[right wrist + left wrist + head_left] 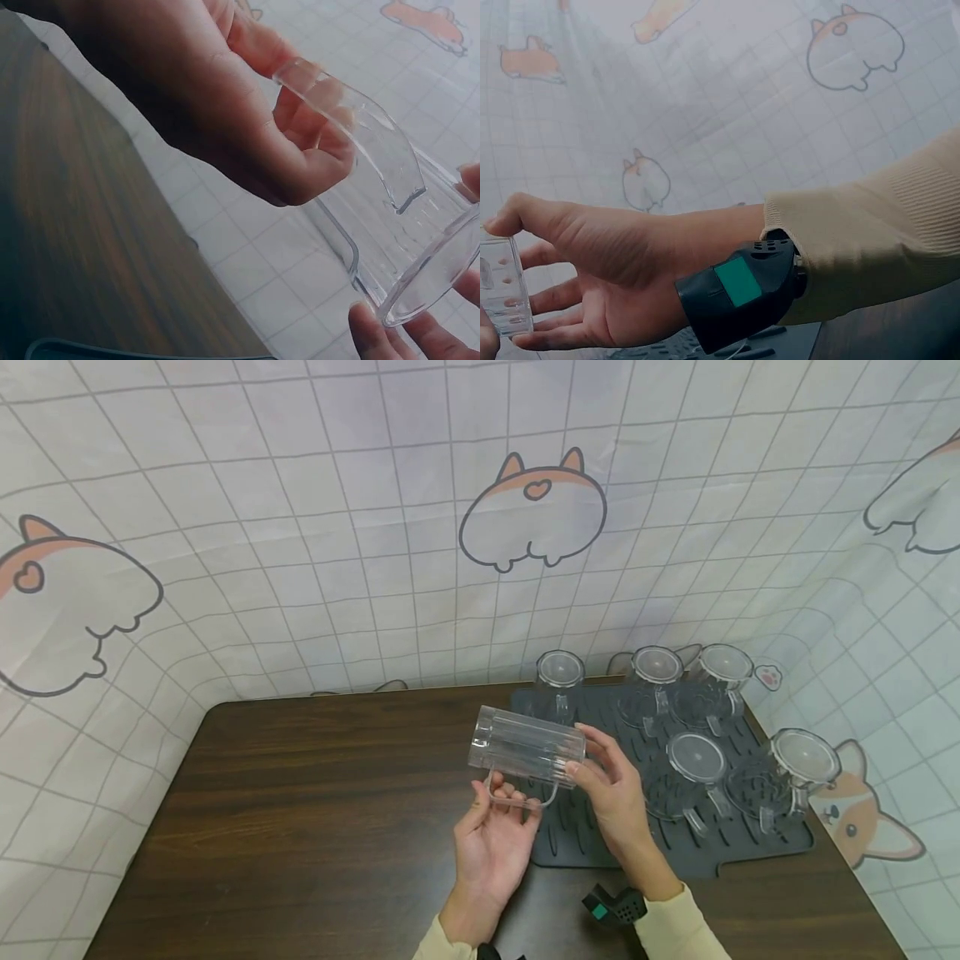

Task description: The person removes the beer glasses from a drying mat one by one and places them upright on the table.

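Note:
A clear glass mug (528,745) lies sideways in the air between both hands, its handle hanging downward. My left hand (495,852), palm up, holds the handle, with the fingers curled round it in the right wrist view. My right hand (618,793) grips the mug's right end between thumb and fingers. The left wrist view shows this right hand (622,255) from the side, with part of the mug (502,289) cut off at the left edge. In the right wrist view only the right hand's fingertips (367,330) show, round the mug's end.
A dark ridged drying mat (577,852) covers the right of the brown wooden table (300,827). Several glass mugs stand on it, including one mug (560,672) at the back left and another mug (802,760) at the right. A tile-patterned cloth (337,568) hangs behind.

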The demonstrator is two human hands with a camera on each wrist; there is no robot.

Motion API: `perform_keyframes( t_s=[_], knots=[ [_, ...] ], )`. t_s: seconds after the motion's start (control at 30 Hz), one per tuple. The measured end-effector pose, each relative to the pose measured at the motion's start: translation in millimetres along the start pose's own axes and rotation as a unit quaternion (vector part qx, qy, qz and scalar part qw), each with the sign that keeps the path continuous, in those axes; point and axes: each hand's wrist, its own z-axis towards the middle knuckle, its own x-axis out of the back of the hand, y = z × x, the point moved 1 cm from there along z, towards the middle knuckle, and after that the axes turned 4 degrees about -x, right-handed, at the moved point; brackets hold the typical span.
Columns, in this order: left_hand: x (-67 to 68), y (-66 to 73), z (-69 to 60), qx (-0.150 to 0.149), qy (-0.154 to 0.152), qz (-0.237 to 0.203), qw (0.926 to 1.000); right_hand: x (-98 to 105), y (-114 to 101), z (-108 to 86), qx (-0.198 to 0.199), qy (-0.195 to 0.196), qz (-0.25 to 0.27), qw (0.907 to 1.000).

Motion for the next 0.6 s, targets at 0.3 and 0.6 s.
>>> perform_keyframes(
  t_s=[0.3,0.6],
  knots=[
    [0.0,3.4,-0.8,-0.008,-0.034,-0.001,0.9994,3,-1,0.0,0.016,-0.039,-0.05,0.9979],
    [0.9,8.5,-1.1,-0.019,-0.039,0.001,0.999,9,-9,-0.5,0.048,0.016,-0.095,0.9942]
  ],
)
